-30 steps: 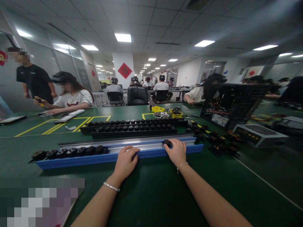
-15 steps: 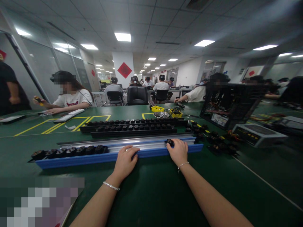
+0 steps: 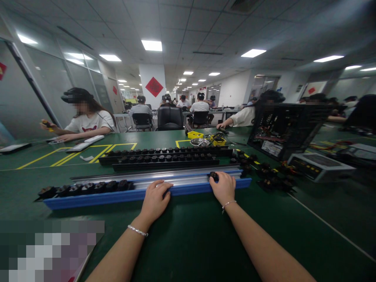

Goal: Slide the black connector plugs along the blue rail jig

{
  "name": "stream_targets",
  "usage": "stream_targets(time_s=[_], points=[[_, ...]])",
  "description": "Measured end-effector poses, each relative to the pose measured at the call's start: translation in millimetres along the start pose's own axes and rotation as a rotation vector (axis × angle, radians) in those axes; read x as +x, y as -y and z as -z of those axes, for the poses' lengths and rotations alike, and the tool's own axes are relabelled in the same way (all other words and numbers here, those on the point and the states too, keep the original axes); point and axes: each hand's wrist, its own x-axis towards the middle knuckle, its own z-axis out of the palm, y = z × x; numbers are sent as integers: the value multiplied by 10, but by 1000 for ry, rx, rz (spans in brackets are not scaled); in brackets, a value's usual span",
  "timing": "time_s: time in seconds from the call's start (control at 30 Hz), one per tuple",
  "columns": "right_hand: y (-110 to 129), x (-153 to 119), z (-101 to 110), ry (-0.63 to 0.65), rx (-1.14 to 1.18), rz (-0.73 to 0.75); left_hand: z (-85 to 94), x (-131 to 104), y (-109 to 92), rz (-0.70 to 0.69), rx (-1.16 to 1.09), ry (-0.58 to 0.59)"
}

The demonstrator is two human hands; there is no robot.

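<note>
Black plastic showed between the thumb and fingers of the right hand (image 3: 225, 187), which were closed on a small socket module (image 3: 214, 176) toward the right end of a long blue rail (image 3: 94, 201). Fingers of the left hand (image 3: 155, 197) lay bent over the rail's near wall, around its middle; whether they pinched it could not be told. Between the two hands, the rail's silvery channel (image 3: 188, 179) was bare.

Work on the rail appeared under way but well short of finished: about seven modules (image 3: 100, 187) sat side by side at its left end, with most of the remaining length unfilled. Long axis running left to right, the rail lay slightly aslant, its left end nearer the viewer. The gripped module, partly covered by fingers, was too small to show clearly which way it faced.

Just beyond, two dark strips (image 3: 166, 165) ran roughly parallel, each lined with similar parts. Loose black pieces (image 3: 268, 176) lay to the right, near a grey metal box (image 3: 320, 166) and an open computer case (image 3: 288, 131). At far left, a co-worker (image 3: 88, 121) sat at the green table (image 3: 188, 243).
</note>
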Motion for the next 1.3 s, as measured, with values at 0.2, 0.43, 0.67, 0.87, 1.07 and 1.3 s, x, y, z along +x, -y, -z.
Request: stream_targets(time_s=[0.2,0.43,0.67,0.87,1.07,1.3], points=[[-28,22,23,-18,-2,-26,-2,-1,6,3,-3,-2],[-55,34,37,-31,-20,-26,7,4,-8,0,2,3],[-102,49,16,-43,-32,-21,10,8,-13,1,5,8],[-125,59,14,-39,-34,-21,3,4,-1,1,-3,2],[-143,67,12,-43,-47,-36,8,3,-3,-6,-5,0],[-183,94,26,-29,-55,-52,19,12,-19,-3,6,-6]])
